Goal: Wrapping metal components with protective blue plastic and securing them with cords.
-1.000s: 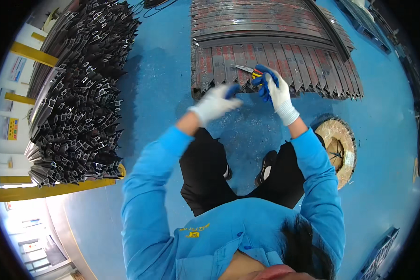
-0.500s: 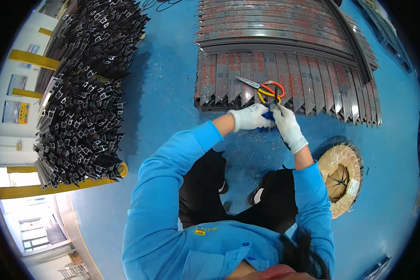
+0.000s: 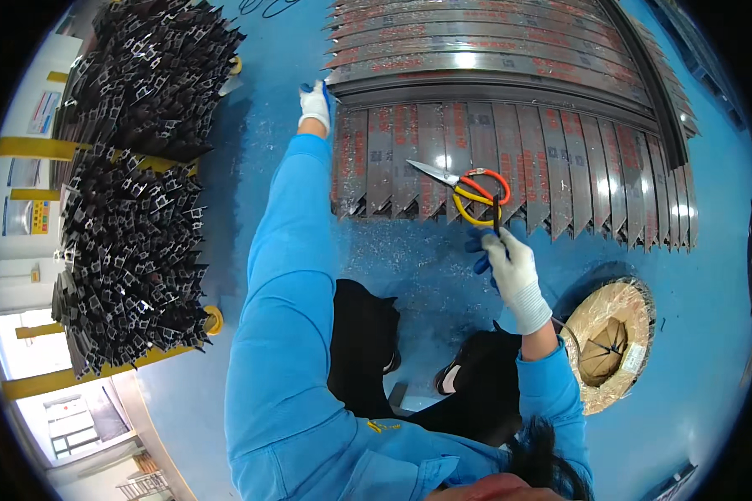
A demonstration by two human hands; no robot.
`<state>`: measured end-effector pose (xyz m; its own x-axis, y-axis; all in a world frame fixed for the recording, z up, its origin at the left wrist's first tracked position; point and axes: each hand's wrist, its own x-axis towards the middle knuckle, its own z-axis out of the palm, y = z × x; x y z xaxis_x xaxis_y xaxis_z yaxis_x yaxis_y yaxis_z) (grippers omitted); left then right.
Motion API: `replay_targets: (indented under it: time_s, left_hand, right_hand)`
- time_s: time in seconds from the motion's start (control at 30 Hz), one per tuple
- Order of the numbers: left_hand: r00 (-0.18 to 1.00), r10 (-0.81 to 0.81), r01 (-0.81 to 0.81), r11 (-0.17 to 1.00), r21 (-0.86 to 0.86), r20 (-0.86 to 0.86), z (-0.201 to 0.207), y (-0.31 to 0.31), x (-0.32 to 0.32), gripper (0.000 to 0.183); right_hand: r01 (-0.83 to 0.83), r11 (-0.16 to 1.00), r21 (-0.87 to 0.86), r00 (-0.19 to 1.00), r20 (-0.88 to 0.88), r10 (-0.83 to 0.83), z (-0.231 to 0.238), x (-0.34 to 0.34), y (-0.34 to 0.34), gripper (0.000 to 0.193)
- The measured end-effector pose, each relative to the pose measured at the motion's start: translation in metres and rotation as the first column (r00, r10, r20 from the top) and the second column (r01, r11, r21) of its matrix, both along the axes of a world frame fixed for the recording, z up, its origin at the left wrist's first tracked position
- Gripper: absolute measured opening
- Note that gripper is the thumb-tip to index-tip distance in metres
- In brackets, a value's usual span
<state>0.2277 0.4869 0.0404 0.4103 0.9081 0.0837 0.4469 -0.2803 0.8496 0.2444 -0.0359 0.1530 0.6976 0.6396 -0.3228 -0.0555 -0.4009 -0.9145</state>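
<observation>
Both of my hands wear white gloves with blue palms. My left hand (image 3: 315, 103) is stretched far out to the left end of a long dark metal profile (image 3: 476, 82), its fingers curled at that end; the grip is partly hidden. Close to the near edge of the stack, my right hand (image 3: 511, 271) is closed round a thin black strip (image 3: 496, 214) that sticks up beyond the fingers. Just past it lie scissors (image 3: 459, 182) with one red and one yellow handle, blades spread and pointing left, on the profiles.
Grey film-covered profiles (image 3: 430, 150) with jagged cut ends form the stack before me. A dark profile (image 3: 647, 75) lies across its right side. Bundled black profiles (image 3: 142, 242) fill a yellow-armed rack at left. A wrapped coil (image 3: 606, 351) lies on the blue floor at right.
My left hand has left the right one and reached forward and left to the profile's end. My right hand has come slightly nearer me, still on the black strip. The view has shifted.
</observation>
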Motion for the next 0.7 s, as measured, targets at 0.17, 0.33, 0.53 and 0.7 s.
replay_targets:
  time_s: [0.17,0.33,0.53,0.7]
  left_hand:
    - [0.959,-0.053,0.166,0.903,-0.397,0.280,-0.016,-0.019,0.012,0.051]
    - [0.952,-0.014,0.089,0.968,0.234,-0.306,0.005,-0.047,0.013,0.052]
    - [0.697,-0.098,0.462,0.819,0.340,-0.710,0.031,-0.046,0.037,0.071]
    - [0.421,0.034,0.532,0.800,0.277,-0.906,0.049,-0.075,0.049,0.073]
  right_hand:
    - [-0.074,0.997,0.012,0.997,-0.020,0.075,-0.012,0.008,-0.001,0.028]
    - [-0.088,0.995,0.039,0.996,-0.003,0.088,-0.012,0.005,0.000,0.028]
    - [-0.126,0.992,0.010,0.971,0.206,0.121,-0.010,-0.002,-0.002,0.026]
    - [-0.199,0.980,-0.004,0.964,0.179,0.196,-0.007,0.005,-0.004,0.029]
